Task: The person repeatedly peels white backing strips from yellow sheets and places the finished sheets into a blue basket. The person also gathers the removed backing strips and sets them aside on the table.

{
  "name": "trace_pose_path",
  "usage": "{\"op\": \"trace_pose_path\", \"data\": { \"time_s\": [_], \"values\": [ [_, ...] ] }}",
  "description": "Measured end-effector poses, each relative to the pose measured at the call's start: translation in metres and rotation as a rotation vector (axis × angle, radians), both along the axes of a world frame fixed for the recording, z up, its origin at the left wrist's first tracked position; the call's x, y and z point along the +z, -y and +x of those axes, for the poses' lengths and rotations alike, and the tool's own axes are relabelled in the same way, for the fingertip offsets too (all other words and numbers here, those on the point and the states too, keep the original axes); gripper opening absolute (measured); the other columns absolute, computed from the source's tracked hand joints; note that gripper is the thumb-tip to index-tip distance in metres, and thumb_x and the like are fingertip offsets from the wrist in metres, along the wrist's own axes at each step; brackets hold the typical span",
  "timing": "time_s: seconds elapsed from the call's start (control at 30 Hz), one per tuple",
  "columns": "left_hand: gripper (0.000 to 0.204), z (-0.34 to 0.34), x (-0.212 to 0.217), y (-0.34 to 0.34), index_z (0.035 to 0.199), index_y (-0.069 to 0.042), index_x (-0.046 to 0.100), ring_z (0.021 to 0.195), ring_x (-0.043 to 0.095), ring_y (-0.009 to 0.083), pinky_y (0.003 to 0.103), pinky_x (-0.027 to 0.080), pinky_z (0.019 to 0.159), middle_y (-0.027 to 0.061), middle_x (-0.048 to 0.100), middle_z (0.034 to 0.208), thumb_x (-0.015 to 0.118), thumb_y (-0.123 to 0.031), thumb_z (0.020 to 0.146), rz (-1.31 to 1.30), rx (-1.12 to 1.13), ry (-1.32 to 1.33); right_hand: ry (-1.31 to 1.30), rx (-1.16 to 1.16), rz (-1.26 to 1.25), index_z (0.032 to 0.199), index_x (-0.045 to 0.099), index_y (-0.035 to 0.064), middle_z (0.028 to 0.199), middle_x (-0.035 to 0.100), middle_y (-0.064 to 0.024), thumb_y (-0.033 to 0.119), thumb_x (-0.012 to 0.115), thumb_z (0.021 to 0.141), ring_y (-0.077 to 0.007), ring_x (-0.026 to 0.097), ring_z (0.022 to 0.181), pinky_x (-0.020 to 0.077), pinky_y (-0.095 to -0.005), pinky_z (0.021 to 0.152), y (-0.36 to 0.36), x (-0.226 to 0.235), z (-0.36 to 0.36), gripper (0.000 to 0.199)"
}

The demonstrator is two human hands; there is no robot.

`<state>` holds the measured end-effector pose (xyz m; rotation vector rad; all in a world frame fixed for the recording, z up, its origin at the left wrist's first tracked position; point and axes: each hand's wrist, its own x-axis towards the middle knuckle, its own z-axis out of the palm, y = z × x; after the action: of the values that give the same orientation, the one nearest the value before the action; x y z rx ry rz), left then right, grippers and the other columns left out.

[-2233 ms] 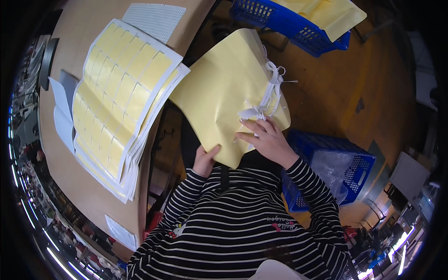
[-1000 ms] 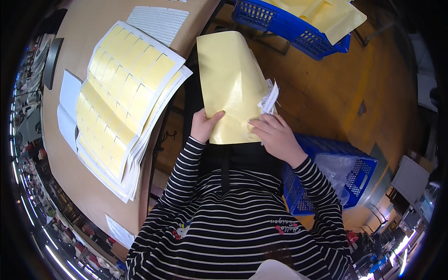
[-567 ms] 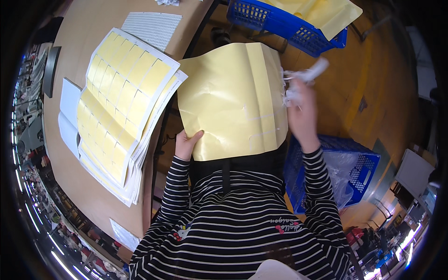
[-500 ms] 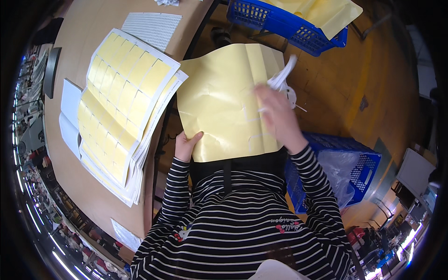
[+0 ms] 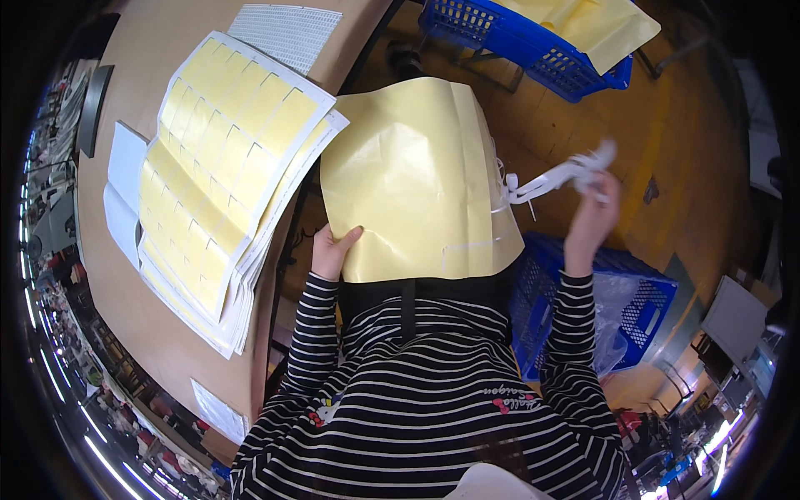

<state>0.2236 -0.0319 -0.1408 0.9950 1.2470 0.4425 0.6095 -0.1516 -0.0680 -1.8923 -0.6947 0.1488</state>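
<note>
A large yellow backing sheet (image 5: 417,175) lies spread over my lap, below the table edge. My left hand (image 5: 332,250) grips its lower left corner. My right hand (image 5: 593,218) is raised to the right of the sheet and pinches a white strip (image 5: 550,177) that stretches from the sheet's right edge up to my fingers. The strip's far end is blurred.
A stack of yellow label sheets (image 5: 221,175) lies on the brown table (image 5: 125,333) at left, with a white gridded sheet (image 5: 285,32) above it. A blue crate with yellow sheets (image 5: 533,42) stands top right; another blue crate with clear plastic (image 5: 617,308) stands beside my right arm.
The yellow sheet was turned flat across my lap. My right hand has moved off the sheet's right edge and out to the right, drawing the white strip away.
</note>
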Motion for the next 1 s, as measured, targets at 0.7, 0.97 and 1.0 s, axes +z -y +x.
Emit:
{"op": "trace_pose_path", "data": {
  "time_s": [0.7, 0.97, 1.0],
  "values": [
    [0.029, -0.050, -0.013, -0.006, 0.115, 0.001, 0.061, 0.091, 0.064, 0.0132, 0.027, 0.050, 0.082, 0.0067, 0.068, 0.105, 0.066, -0.005, 0.088, -0.099, 0.039, 0.056, -0.048, -0.146, -0.054, 0.085, 0.057, 0.0004, 0.092, 0.060, -0.0038, -0.005, 0.050, 0.086, -0.0125, 0.054, 0.087, 0.0444, -0.0261, 0.079, 0.070, 0.009, 0.060, 0.009],
    [0.030, -0.132, -0.022, 0.010, 0.116, 0.001, 0.061, 0.091, 0.065, 0.0155, 0.028, 0.051, 0.083, 0.0069, 0.067, 0.106, 0.066, -0.011, 0.089, -0.176, -0.047, -0.066, -0.374, -0.445, 0.391, 0.114, 0.053, -0.0016, 0.108, 0.059, -0.0103, 0.000, 0.046, 0.092, -0.0192, 0.059, 0.098, 0.0476, -0.0333, 0.089, 0.101, 0.012, 0.126, 0.023],
    [0.030, -0.142, -0.024, 0.011, 0.115, 0.001, 0.061, 0.091, 0.065, 0.0154, 0.028, 0.051, 0.083, 0.0069, 0.067, 0.107, 0.066, -0.012, 0.089, -0.168, -0.104, -0.118, -0.431, -0.477, 0.426, 0.119, 0.051, -0.0027, 0.112, 0.058, -0.0117, -0.001, 0.045, 0.092, -0.0206, 0.059, 0.100, 0.0487, -0.0348, 0.090, 0.105, 0.018, 0.137, 0.027]
  ]
}}
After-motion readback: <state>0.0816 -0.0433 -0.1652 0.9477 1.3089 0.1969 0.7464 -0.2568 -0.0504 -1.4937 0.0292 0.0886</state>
